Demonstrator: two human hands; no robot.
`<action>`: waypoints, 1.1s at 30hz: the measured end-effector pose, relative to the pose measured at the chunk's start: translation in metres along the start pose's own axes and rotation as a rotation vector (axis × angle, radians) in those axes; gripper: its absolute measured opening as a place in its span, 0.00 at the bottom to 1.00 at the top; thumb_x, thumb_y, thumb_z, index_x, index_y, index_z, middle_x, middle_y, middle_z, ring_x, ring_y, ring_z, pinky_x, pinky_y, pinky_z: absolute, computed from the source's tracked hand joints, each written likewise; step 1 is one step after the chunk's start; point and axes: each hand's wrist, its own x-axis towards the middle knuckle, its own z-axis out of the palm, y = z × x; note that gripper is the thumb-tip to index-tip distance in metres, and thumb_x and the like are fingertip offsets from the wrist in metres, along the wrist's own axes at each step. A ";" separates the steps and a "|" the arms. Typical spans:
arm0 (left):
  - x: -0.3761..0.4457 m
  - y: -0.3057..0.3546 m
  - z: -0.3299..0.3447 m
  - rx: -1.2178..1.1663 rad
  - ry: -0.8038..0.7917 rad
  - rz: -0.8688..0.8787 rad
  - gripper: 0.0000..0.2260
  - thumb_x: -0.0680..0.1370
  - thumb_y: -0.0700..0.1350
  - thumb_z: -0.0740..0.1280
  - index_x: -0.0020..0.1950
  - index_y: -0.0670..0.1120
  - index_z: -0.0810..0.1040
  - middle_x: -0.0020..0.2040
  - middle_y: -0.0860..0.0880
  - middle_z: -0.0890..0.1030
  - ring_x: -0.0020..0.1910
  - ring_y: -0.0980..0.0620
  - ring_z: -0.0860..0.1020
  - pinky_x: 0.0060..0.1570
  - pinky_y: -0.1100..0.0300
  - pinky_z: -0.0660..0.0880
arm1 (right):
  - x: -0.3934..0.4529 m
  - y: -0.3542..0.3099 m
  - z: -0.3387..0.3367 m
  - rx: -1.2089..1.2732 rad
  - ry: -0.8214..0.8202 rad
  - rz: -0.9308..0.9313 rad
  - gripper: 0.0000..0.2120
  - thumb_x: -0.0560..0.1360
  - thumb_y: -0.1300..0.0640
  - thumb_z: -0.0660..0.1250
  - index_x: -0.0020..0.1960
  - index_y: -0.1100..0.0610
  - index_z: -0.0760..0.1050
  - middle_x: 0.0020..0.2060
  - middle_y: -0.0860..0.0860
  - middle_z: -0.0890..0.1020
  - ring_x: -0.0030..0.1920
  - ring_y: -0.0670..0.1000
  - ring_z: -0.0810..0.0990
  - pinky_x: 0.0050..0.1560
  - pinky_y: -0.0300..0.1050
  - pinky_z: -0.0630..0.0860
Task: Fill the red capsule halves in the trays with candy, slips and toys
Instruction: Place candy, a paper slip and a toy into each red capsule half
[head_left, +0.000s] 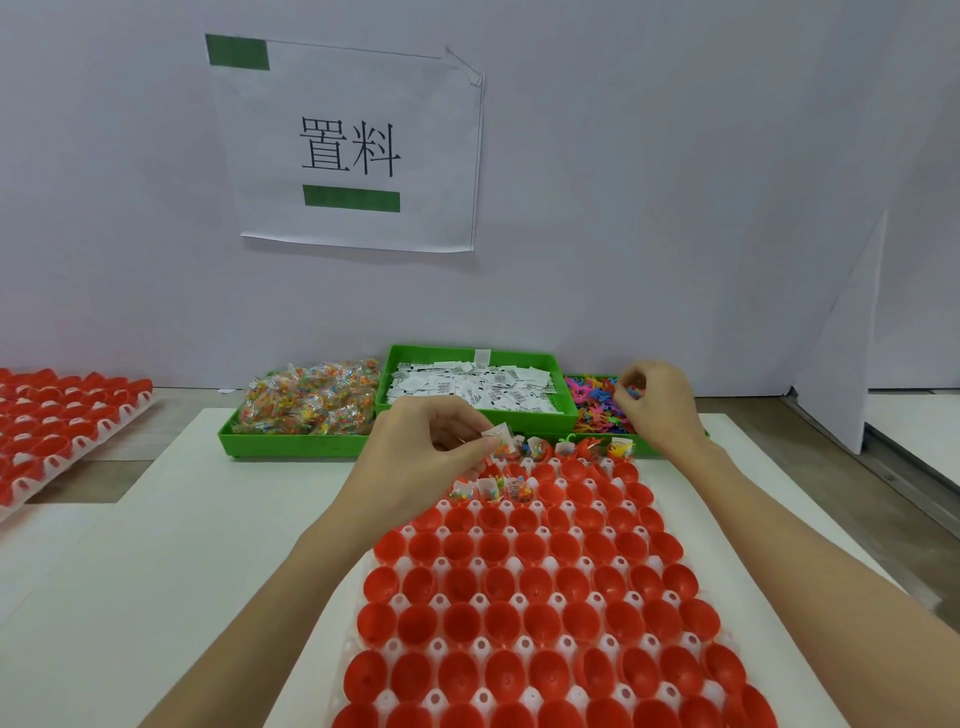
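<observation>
Rows of open red capsule halves (524, 623) sit cup-up in a white tray (480, 647). A few at the far end hold candy bags (491, 488). Green bins behind hold candy (311, 397), white slips (472, 389) and bright toys (597, 402).

The near rows of the front tray (332, 691) run off the bottom edge. The second tray (132, 410) is cut by the left edge. The right hand (657, 400) hides part of the toy bin (582, 382); whatever its fingers (626, 376) pinch is too small to tell. Print on the slips (467, 387) is unreadable.
</observation>
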 end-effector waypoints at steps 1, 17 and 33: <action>0.000 0.000 -0.001 -0.004 0.003 -0.004 0.02 0.76 0.43 0.76 0.47 0.45 0.86 0.38 0.49 0.87 0.37 0.51 0.86 0.46 0.51 0.85 | -0.002 -0.002 -0.002 0.052 0.015 0.003 0.02 0.77 0.62 0.71 0.46 0.61 0.82 0.43 0.54 0.83 0.46 0.54 0.80 0.49 0.49 0.77; -0.007 0.008 0.021 -0.077 0.059 0.026 0.03 0.76 0.43 0.77 0.47 0.46 0.86 0.41 0.50 0.87 0.42 0.54 0.86 0.52 0.52 0.83 | -0.095 -0.096 -0.069 0.780 -0.382 -0.041 0.02 0.77 0.55 0.74 0.49 0.52 0.85 0.44 0.49 0.87 0.47 0.48 0.87 0.49 0.38 0.81; -0.010 0.001 0.027 -0.003 0.215 0.111 0.09 0.74 0.45 0.78 0.51 0.47 0.82 0.37 0.58 0.87 0.37 0.61 0.85 0.44 0.63 0.82 | -0.088 -0.122 -0.076 0.728 -0.491 -0.198 0.08 0.75 0.47 0.75 0.53 0.48 0.86 0.44 0.45 0.88 0.48 0.44 0.87 0.52 0.37 0.81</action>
